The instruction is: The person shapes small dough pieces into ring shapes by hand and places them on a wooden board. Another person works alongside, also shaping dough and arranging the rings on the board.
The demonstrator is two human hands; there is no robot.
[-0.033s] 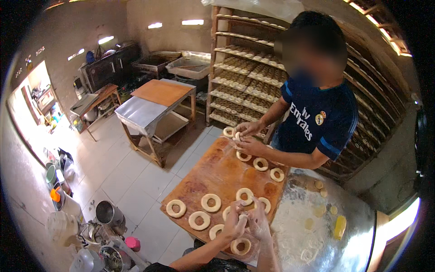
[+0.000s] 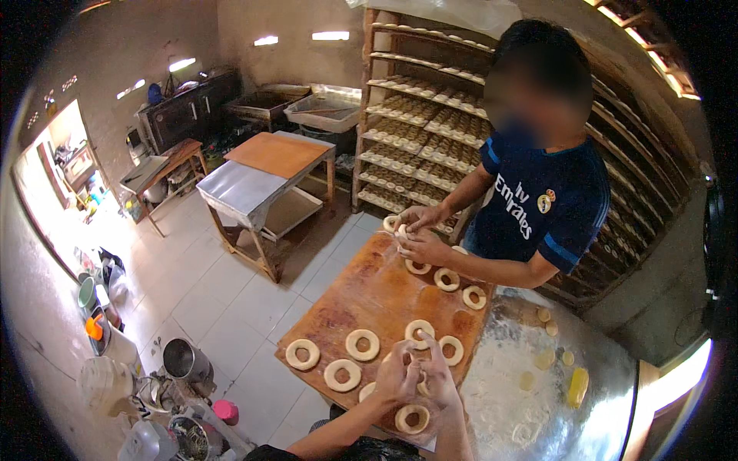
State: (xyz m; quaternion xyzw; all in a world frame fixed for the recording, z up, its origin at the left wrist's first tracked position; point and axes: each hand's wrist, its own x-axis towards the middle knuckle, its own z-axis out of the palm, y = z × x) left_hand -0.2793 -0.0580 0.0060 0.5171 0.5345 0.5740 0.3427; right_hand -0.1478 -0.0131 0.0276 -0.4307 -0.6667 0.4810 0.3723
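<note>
My left hand [image 2: 396, 378] and my right hand [image 2: 437, 376] are together at the lower middle, fingers curled round a pale piece of dough [image 2: 423, 386], partly hidden by them. Beneath and around them, pale dough rings [image 2: 412, 417] lie on a worn orange-brown board [image 2: 330, 307], several of them at its near end. Across the board, another person [image 2: 538, 207] in a dark blue shirt pinches a dough ring in both hands [image 2: 415, 240], near several more rings.
A floured steel surface [image 2: 515, 399] adjoins the board on the right. Racks of dough trays [image 2: 423, 131] stand behind the person. A side table [image 2: 254, 188] stands back left. Pots [image 2: 187, 361], buckets [image 2: 108, 384] and containers crowd the lower-left floor, beside a bright doorway [image 2: 58, 169].
My hands have closed in slightly round the dough, covering more of it. The view has shifted a little, and the other person's hands are still at their ring.
</note>
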